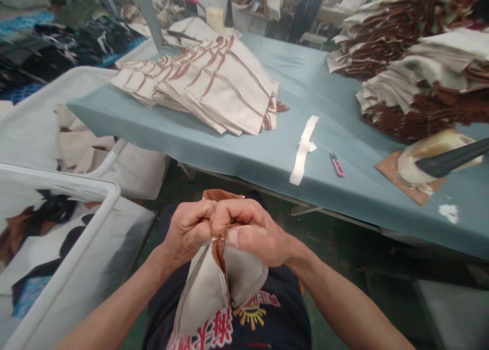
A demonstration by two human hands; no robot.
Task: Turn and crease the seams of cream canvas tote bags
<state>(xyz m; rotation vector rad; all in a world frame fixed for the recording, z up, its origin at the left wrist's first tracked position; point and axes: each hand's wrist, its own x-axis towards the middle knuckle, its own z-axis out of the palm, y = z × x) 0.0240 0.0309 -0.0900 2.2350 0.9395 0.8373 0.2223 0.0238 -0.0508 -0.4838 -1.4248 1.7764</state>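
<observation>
Held close in front of my body is a stitched piece of material, off-white on one face and brown on the other. My left hand pinches it along a brown seam, thumb and fingers closed. My right hand grips the same seam from the other side, its thumb pressed against the edge. Both hands nearly touch, and the off-white panels hang down below them over a dark apron. A bit of brown material shows above the knuckles.
On the blue-covered table lie a fanned stack of off-white pieces, a white strip, pink snips and a glue pot with a black-handled brush. Brown-and-white piles stand right. White bins stand left.
</observation>
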